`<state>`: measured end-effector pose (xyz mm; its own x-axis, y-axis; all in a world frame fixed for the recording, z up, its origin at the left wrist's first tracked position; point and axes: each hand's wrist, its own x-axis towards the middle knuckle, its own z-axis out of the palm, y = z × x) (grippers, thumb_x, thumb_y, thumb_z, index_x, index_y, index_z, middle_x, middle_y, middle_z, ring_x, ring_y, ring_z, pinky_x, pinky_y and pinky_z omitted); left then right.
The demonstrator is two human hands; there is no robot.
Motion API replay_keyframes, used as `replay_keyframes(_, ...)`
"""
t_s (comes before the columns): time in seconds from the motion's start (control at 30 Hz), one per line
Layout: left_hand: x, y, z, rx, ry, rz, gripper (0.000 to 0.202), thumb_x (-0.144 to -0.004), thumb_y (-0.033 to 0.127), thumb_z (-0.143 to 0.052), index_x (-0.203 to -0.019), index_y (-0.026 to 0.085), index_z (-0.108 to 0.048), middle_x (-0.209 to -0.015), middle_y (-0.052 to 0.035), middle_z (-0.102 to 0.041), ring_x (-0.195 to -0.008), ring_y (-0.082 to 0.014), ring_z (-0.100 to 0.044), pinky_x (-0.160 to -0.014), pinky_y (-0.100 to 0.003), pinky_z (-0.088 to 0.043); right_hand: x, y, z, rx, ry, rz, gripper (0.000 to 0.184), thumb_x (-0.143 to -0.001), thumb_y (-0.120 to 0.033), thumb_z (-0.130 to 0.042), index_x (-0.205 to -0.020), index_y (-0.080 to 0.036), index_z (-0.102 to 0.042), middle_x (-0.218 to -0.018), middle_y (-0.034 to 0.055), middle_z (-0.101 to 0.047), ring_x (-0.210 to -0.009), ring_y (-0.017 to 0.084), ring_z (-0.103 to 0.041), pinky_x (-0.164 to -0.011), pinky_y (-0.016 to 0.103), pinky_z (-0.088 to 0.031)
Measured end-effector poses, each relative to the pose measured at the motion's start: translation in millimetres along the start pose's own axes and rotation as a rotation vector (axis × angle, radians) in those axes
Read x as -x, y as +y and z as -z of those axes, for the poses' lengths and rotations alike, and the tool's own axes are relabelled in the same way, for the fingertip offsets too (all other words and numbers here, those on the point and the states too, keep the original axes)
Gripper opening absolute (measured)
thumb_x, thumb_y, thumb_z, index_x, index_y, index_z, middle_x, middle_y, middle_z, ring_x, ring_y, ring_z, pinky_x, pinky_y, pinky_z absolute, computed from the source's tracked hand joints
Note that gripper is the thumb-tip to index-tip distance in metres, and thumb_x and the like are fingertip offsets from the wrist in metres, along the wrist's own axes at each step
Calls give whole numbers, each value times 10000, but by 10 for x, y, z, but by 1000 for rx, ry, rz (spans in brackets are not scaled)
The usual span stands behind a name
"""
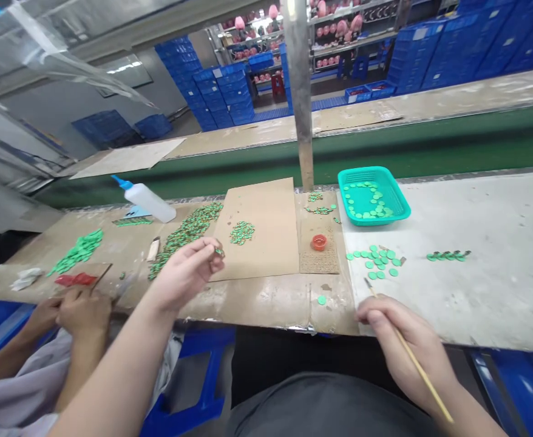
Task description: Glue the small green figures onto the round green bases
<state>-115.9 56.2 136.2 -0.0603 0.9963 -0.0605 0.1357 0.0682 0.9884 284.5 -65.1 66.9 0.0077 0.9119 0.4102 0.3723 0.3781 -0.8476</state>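
Note:
My left hand point(191, 273) is raised over the near left edge of a cardboard sheet point(266, 206). Its fingertips pinch a small green and brown piece point(219, 251), whose exact kind is too small to make out. A small heap of similar pieces point(241, 232) lies on the cardboard, beside a larger pile point(189, 230). At the table's front edge on the right, my right hand point(403, 340) is closed around a thin paintbrush point(413, 358), its dark tip pointing up and away. Beyond that tip lie several loose green discs point(378, 260). A single green disc point(322, 300) rests left of this hand.
A teal basket point(405, 209) holding green discs stands behind the loose ones. Near a red cup point(319, 242) is a metal post point(300, 91). A row of joined pieces point(447, 256) lies right. Leftward are a glue bottle point(150, 202) and a co-worker's hands point(82, 309).

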Motion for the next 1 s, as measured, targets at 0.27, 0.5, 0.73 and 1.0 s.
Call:
replay_keyframes(0.27, 715, -84, -1313, 294, -281, -121, 452, -980, 622, -967, -897, 222, -773, -860, -21, -582, -712, -120, -538, -651, -242, -535, -381, -568, -366, -458, -185, -288, 128, -1055, -325, -786, -1041, -217, -853, -877, 25, -867, -734, 170, -792, -694, 278, -658)
replay_keyframes(0.5, 827, -152, -1516, 228, -259, -223, 327, -1026, 573, -935, -934, 268, -861, -842, -35, -646, -716, -148, -617, -630, -247, -568, -324, -545, -306, -563, -204, -437, 147, -1037, -311, -796, -919, -225, -788, -798, 5, -795, -732, 166, -711, -666, 271, -593)
replay_keyframes(0.73, 928, -386, -1462, -96, -200, -425, 93, -1072, 440, -899, -1069, 360, -947, -927, -28, -812, -794, -160, -743, -720, -246, -650, -159, -356, -187, -431, -232, -409, 134, -1105, -287, -747, -999, -224, -800, -878, 17, -864, -762, 168, -788, -719, 282, -656)
replay_keyframes(1.0, 564, -643, -1344, -399, -152, -385, 209, -1050, 567, -875, -1032, 374, -954, -1069, -5, -920, -976, -208, -870, -905, -293, -725, -111, 75, 211, 81, -210, -111, 467, -1189, -173, -535, -1620, -211, -710, -1449, 142, -897, -1379, 279, -862, -1246, 523, -698)
